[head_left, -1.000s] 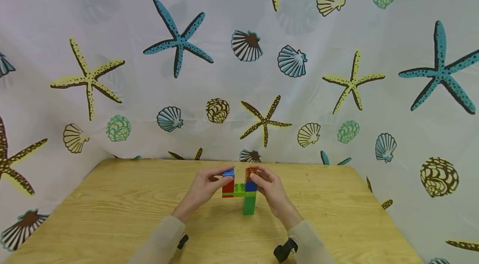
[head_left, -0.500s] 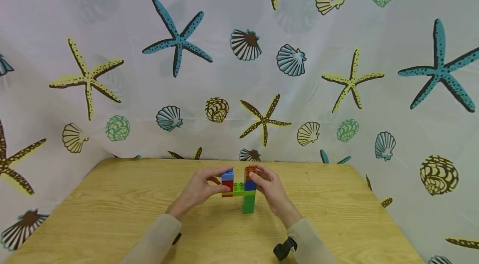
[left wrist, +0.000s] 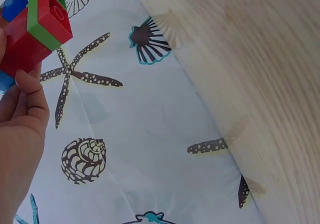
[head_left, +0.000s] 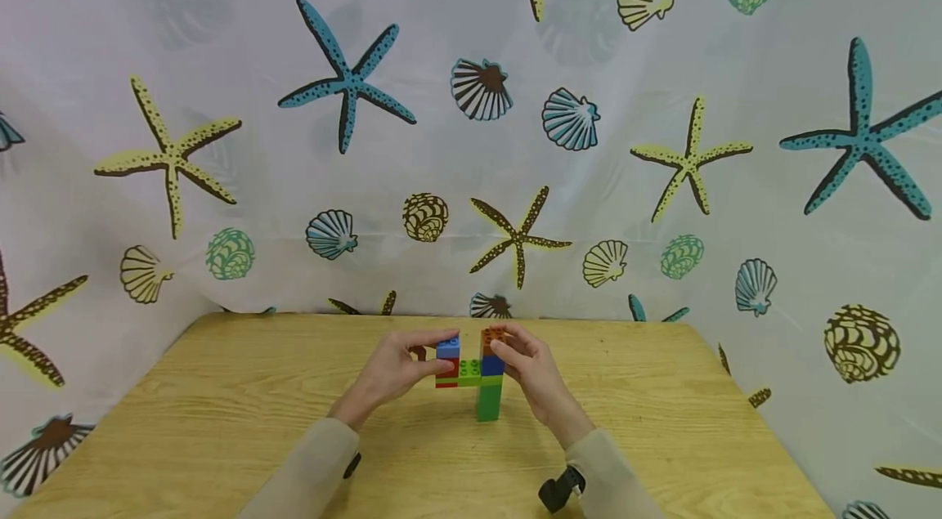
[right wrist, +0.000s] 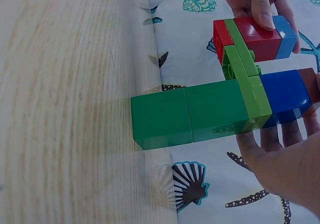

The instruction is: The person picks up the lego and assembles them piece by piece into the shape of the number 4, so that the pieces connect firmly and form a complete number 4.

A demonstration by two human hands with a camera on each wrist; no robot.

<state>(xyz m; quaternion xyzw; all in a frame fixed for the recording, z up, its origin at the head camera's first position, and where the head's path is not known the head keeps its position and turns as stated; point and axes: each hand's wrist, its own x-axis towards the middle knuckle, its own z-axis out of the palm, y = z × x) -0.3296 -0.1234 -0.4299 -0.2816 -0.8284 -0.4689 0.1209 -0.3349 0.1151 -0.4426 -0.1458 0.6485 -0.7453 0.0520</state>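
A toy building-brick structure has a dark green column (right wrist: 190, 115) that appears to stand on the table. A light green crosspiece (head_left: 469, 373) joins the column to a hanging stack on the left. That stack has a red brick (right wrist: 257, 37) with a light blue brick (head_left: 447, 348) on top and a thinner red piece (left wrist: 55, 16) below. My left hand (head_left: 386, 372) grips this stack, thumb on the red brick. Over the column sit a dark blue brick (right wrist: 286, 98) and an orange-brown brick (head_left: 489, 343). My right hand (head_left: 540, 376) holds the orange-brown brick between thumb and fingers.
The wooden table (head_left: 257, 404) stretches around the structure. Behind it hangs a white curtain (head_left: 412, 151) printed with starfish and shells. A dark wrist strap (head_left: 561, 489) shows at the right sleeve.
My left thumb has slid down from near the blue brick to the red one, and the left forearm has shifted slightly left. The right hand and the structure look nearly still.
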